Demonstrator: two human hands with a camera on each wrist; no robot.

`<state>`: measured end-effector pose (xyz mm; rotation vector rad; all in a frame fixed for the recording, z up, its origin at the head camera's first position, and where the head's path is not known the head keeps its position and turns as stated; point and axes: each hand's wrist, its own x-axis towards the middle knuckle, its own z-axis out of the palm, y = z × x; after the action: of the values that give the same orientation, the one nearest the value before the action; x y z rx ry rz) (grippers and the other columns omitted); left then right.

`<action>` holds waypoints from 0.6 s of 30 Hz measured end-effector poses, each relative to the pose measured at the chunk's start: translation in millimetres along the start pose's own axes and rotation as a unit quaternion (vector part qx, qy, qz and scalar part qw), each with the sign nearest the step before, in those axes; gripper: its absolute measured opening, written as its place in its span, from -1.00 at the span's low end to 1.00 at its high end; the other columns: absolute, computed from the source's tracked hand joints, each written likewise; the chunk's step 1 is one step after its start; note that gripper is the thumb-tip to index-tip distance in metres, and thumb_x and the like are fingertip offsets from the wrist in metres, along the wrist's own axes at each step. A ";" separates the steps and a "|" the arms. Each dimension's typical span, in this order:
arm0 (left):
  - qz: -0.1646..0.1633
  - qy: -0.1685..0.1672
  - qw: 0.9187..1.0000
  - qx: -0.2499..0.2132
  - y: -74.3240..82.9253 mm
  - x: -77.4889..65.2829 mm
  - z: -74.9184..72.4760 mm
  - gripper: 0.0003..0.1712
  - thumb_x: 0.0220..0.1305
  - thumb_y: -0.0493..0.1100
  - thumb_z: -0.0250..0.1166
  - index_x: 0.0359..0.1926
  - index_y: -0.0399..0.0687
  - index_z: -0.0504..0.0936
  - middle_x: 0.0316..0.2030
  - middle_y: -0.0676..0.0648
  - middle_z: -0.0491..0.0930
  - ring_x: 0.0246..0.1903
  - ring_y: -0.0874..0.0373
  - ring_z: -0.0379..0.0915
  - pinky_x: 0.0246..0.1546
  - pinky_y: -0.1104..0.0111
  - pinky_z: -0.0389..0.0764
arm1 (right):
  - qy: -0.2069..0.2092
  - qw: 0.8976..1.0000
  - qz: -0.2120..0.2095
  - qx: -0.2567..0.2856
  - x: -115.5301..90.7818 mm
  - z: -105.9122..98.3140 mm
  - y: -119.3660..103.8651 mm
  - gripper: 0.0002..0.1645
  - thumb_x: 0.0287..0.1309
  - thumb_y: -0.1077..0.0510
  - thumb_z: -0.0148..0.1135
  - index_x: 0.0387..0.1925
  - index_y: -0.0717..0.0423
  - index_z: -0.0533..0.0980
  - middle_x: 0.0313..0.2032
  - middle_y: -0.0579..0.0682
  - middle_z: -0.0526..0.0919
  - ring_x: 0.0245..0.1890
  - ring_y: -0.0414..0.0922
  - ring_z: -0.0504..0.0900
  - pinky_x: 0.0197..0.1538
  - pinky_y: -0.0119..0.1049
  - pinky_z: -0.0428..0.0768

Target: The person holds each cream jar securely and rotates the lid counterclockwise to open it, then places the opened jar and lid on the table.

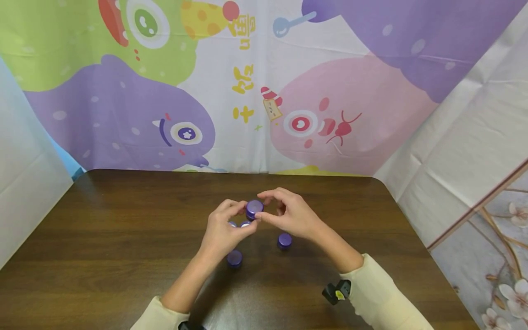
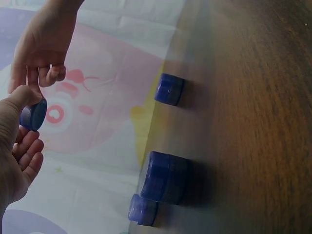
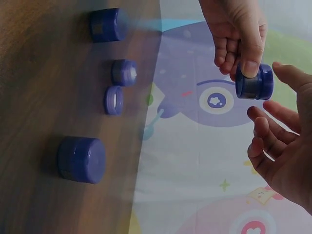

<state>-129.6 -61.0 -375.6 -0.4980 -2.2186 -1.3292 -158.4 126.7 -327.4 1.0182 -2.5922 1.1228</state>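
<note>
A small round purple jar (image 1: 255,209) with a lid is held up above the table. My left hand (image 1: 220,229) pinches its body between thumb and fingers, the thumb (image 3: 250,68) pressed on the label side in the right wrist view. On the lid side is my right hand (image 1: 294,213), its fingers (image 3: 278,134) spread and bent loosely around the lid (image 3: 266,82). The right thumb and forefinger are right at the lid's edge, with a slight gap visible at the thumb in the right wrist view. Its other fingers hold nothing.
Two closed purple jars stand on the brown table (image 1: 123,220): one (image 1: 234,259) below the left hand, another (image 1: 284,241) below the right. Behind the left hand sit a small uncapped jar (image 3: 124,73) and a purple ring-shaped lid (image 3: 114,101). A cartoon-printed curtain (image 1: 243,151) hangs behind.
</note>
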 end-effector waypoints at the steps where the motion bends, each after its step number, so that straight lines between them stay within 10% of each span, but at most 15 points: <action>1: 0.002 0.001 1.000 0.001 -0.5 0.2 0.1 -0.64 -0.16 -0.24 0.49 -0.23 -0.20 0.70 -0.36 -0.03 0.59 -0.30 0.13 0.56 -0.32 0.43 0.57 | 0.004 1.000 -0.002 -0.002 0.1 0.2 0.0 -0.54 -0.04 0.08 0.42 -0.06 0.11 0.56 -0.31 0.00 0.59 -0.56 -0.28 0.34 -0.52 -0.49 0.36; 18: -0.002 0.001 1.000 -0.003 -0.5 -0.1 -0.5 -0.65 -0.17 -0.22 0.51 -0.25 -0.16 0.70 -0.35 -0.02 0.58 -0.30 0.18 0.55 -0.31 0.43 0.57 | 0.007 1.000 -0.004 -0.002 -0.5 1.0 1.1 -0.59 -0.01 0.09 0.40 -0.08 0.12 0.58 -0.31 -0.05 0.58 -0.56 -0.26 0.34 -0.50 -0.50 0.36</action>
<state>-129.7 -61.7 -375.8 -0.4954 -2.2156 -1.3379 -158.6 126.8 -328.9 1.0155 -2.5754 1.1186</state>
